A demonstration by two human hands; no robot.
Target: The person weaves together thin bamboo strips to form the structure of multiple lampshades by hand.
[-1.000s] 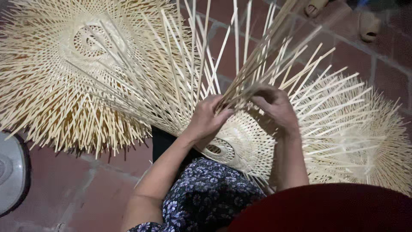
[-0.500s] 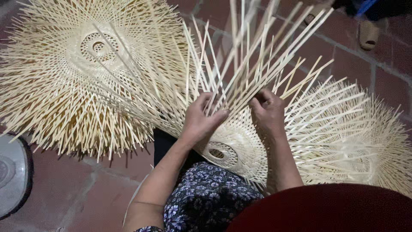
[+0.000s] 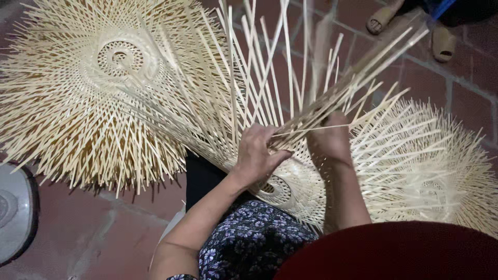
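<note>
A half-woven bamboo piece (image 3: 295, 181) with a round centre rests on my lap, its long loose strips (image 3: 270, 78) fanning upward. My left hand (image 3: 257, 155) presses on the woven part and pinches strips near its thumb. My right hand (image 3: 329, 140) is closed around a slanting bunch of strips (image 3: 363, 72) that rises to the upper right. One thin strip (image 3: 311, 128) runs level between the two hands.
A stack of similar woven bamboo discs (image 3: 98, 93) lies at the left, another (image 3: 441, 171) at the right, on a red tiled floor (image 3: 78, 233). A grey round object (image 3: 13, 212) sits at the left edge. Another person's sandalled feet (image 3: 410, 26) are at top right.
The view has shifted, so the discs sit lower in frame. My right hand has slid onto the slanting bunch and grips it; my left hand stays on the weave.
</note>
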